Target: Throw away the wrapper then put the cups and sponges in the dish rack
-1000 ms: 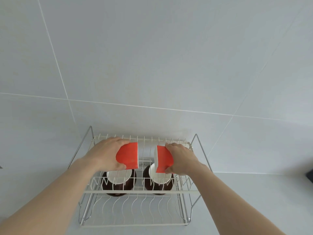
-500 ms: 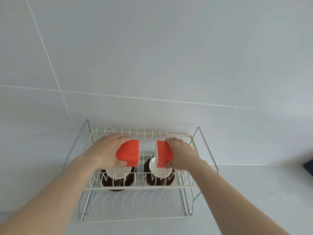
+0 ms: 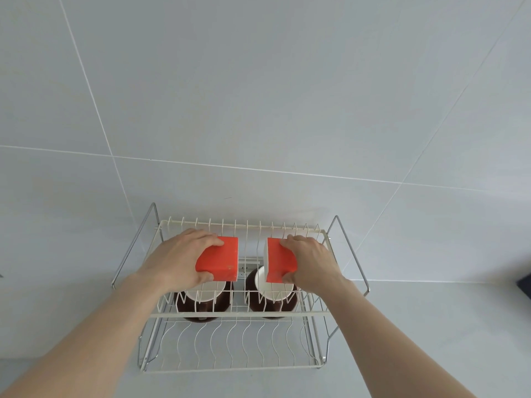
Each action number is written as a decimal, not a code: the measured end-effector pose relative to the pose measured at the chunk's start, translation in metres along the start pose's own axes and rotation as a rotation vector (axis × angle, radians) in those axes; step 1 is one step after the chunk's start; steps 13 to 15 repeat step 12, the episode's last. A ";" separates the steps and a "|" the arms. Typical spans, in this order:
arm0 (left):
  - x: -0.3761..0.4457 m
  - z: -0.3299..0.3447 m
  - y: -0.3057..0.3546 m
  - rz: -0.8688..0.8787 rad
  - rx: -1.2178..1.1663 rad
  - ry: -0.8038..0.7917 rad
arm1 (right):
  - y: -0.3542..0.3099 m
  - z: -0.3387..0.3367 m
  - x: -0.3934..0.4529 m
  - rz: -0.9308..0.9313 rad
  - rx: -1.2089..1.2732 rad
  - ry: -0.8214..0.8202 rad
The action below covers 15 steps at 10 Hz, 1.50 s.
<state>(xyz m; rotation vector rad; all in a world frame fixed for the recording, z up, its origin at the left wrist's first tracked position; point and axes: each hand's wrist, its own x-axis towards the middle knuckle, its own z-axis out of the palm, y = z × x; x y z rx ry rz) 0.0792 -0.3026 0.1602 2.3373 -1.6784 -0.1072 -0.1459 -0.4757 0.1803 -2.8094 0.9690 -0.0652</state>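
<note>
A white wire dish rack [image 3: 235, 313] stands against the tiled wall. Two dark brown cups with white insides sit in its lower tier, the left cup [image 3: 202, 303] and the right cup [image 3: 273, 298]. My left hand [image 3: 179, 261] grips an orange sponge [image 3: 219, 259] over the upper tier, above the left cup. My right hand [image 3: 311, 264] grips a second orange sponge [image 3: 277, 261] with a white side, above the right cup. Both sponges stand on edge among the rack's wires.
The rack has metal side handles [image 3: 349, 248] and a curved-wire front section [image 3: 230, 346]. A pale counter [image 3: 431, 326] spreads to the right, with a dark object [image 3: 525, 285] at the right edge. The tiled wall [image 3: 258, 110] fills the back.
Both hands moved the sponges slightly farther back and apart over the rack. The camera view shifted a little, so the rack shows more fully.
</note>
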 end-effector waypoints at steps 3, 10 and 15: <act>-0.006 0.001 0.000 -0.052 0.001 -0.015 | -0.002 0.007 0.003 -0.029 0.015 -0.023; -0.007 -0.018 0.019 -0.035 0.073 -0.080 | -0.003 -0.003 -0.016 -0.008 0.000 0.006; -0.027 -0.026 0.035 -0.096 0.062 -0.025 | 0.000 -0.015 -0.035 0.014 -0.004 0.086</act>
